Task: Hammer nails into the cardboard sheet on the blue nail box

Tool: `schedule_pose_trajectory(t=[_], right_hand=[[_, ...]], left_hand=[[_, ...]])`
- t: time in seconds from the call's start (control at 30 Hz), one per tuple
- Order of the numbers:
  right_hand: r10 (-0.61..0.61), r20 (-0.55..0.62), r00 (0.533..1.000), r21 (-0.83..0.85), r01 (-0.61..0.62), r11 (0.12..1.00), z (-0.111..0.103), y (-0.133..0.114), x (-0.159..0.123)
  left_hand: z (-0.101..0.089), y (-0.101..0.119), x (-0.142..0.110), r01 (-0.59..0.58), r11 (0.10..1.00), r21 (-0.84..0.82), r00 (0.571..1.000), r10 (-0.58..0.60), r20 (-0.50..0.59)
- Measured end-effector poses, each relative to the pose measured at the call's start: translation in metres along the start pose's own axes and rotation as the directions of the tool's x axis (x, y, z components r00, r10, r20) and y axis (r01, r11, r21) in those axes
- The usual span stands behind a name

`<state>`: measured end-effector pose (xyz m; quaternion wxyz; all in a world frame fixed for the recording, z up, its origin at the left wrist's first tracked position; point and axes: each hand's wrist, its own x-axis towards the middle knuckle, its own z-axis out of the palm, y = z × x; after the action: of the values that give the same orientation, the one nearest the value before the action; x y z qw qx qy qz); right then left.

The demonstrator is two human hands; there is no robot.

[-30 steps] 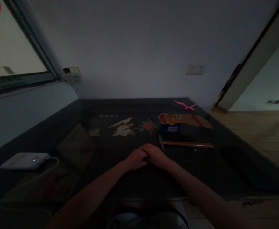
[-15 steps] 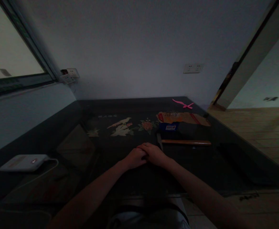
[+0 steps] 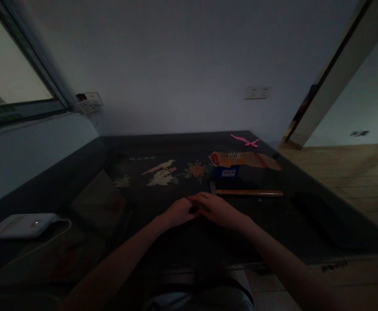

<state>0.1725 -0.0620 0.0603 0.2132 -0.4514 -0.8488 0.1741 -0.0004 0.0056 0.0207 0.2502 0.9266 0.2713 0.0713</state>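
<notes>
My left hand (image 3: 178, 211) and my right hand (image 3: 217, 209) are brought together over the dark tabletop, near its front. The right fingers lie across the left ones, with both sets curled and partly hidden; no object shows between them. Just beyond my right hand lies a hammer (image 3: 249, 193), its wooden handle pointing right and its metal head close to my right knuckles. Behind the hammer is a small blue box (image 3: 225, 172) with a white label. Against it lies a torn brown cardboard piece (image 3: 256, 160) with a row of thin dark marks on top.
A pink ribbon (image 3: 245, 141) lies at the table's far right corner. On the left sits a white device (image 3: 20, 226) with a cable. A dark flat object (image 3: 328, 220) is at the right. The glossy table (image 3: 163, 142) bears a bird-and-flower picture and meets the wall.
My view has shifted slightly, so the scene sits a little further left. My hands stay together; the right hand has loosened and its fingers have slid a little over the left.
</notes>
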Motion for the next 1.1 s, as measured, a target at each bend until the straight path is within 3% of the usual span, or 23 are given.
schedule_pose_trajectory(t=[0.2,0.33,0.47,0.63,0.8,0.9,1.1], right_hand=[[0.063,-0.137,0.989,-0.018,-0.066,0.998,-0.025,0.007,-0.026],[0.151,-0.238,0.96,-0.135,-0.186,0.973,-0.036,0.025,-0.045],[0.273,-0.338,0.901,-0.248,-0.365,0.898,-0.045,0.061,-0.074],[0.415,-0.409,0.813,-0.376,-0.564,0.735,-0.045,0.103,-0.115],[0.473,-0.424,0.772,-0.455,-0.633,0.626,-0.036,0.112,-0.134],[0.47,-0.423,0.775,-0.496,-0.632,0.595,-0.034,0.106,-0.138],[0.462,-0.408,0.788,-0.55,-0.616,0.565,-0.032,0.086,-0.152]], left_hand=[[-0.031,-0.014,0.014,-0.019,0.999,0.038,0.999,0.021,-0.05],[-0.047,-0.018,0.028,-0.008,1.0,-0.015,0.99,0.006,-0.14],[-0.048,-0.009,0.045,-0.057,0.998,-0.041,0.967,0.045,-0.249],[-0.042,0.001,0.077,-0.178,0.984,-0.014,0.91,0.159,-0.383],[-0.038,-0.002,0.129,-0.097,0.995,0.022,0.875,0.095,-0.474],[-0.038,-0.004,0.162,-0.04,0.996,0.08,0.891,0.072,-0.449],[-0.045,-0.005,0.211,0.032,0.977,0.209,0.972,0.018,-0.234]])
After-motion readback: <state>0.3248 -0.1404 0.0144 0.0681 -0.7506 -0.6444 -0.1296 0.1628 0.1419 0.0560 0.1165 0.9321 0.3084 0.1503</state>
